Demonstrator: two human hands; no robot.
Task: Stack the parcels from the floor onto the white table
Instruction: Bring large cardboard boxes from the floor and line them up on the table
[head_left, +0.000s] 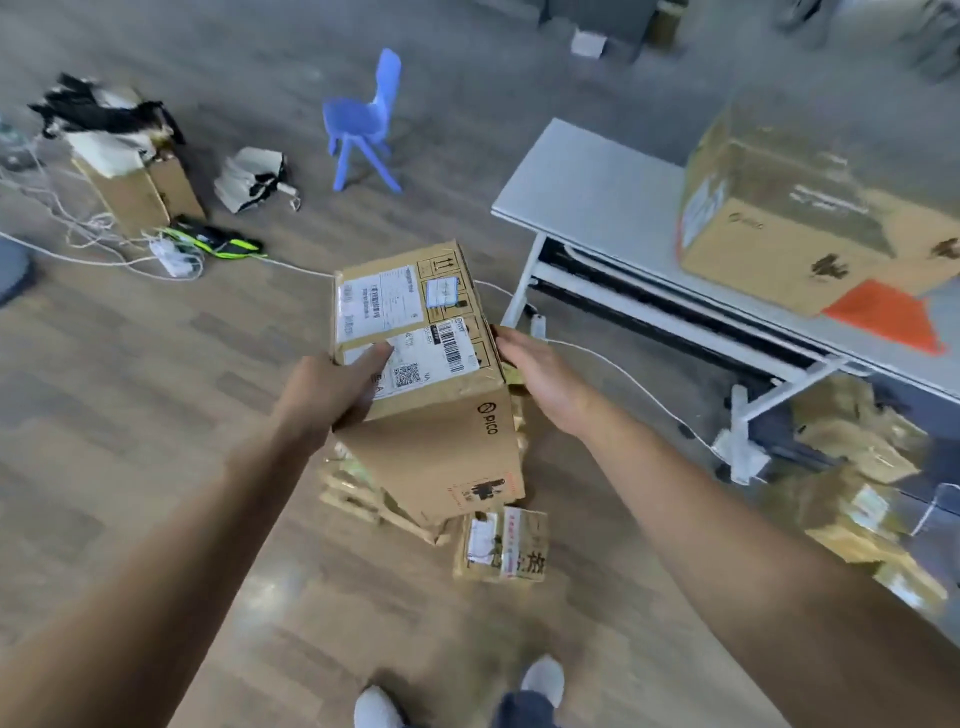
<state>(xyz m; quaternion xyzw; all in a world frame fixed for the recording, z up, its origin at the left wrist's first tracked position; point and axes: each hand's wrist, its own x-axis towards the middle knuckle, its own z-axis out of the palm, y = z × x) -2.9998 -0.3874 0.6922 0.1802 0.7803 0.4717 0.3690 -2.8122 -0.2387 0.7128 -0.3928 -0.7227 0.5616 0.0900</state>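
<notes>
A brown cardboard parcel (431, 395) with white shipping labels on top is held up in front of me over the floor. My left hand (332, 389) grips its near left corner, thumb on the label. My right hand (535, 374) presses flat against its right side. Under it more parcels lie on the wooden floor, among them a small taped one (501, 545) and flat ones (358, 493). The white table (592, 187) stands to the right and bears one big cardboard parcel (800, 208).
A blue plastic chair (366, 122) stands behind the held parcel. Cables and a power strip (174, 257) run across the floor at left, near an open box (137, 192). Several more parcels (852, 499) lie under and beside the table. An orange sheet (888, 314) lies on the table.
</notes>
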